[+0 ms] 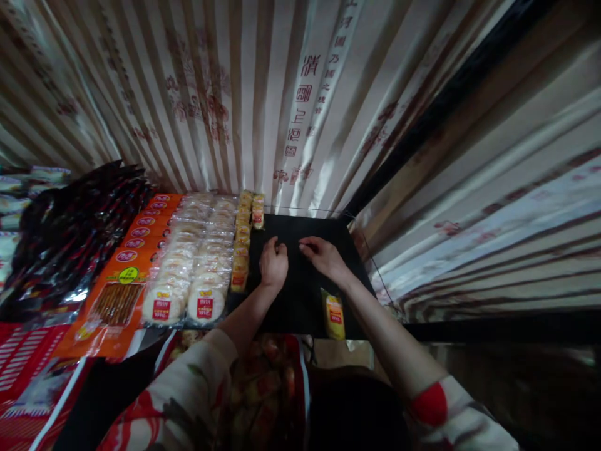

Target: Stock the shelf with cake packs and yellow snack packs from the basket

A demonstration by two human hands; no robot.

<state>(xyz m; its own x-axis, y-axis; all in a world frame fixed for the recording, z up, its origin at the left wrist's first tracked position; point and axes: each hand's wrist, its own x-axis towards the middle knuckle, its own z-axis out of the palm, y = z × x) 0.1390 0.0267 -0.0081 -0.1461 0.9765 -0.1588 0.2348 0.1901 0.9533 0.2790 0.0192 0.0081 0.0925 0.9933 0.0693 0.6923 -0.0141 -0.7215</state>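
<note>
Over the black shelf top [300, 294] my two hands hover close together, a small gap between them. My left hand [273, 263] is loosely curled, thumb a little off the fingers, and nothing shows in it. It is just right of a row of small yellow snack packs [240, 272]. My right hand [323, 255] points leftward with bent fingers and thumb slightly apart, also with nothing visible in it. One yellow snack pack with a red label [335, 317] lies under my right forearm near the front edge. Another yellow pack [258, 212] stands at the back.
Left of the yellow row are rows of clear-wrapped white rice crackers [204, 304], orange snack bags [115, 300] and dark glossy bags [66, 238]. A red basket [32, 376] is at lower left. More yellow packs [263, 388] lie below the shelf. Pleated curtains [263, 94] hang behind.
</note>
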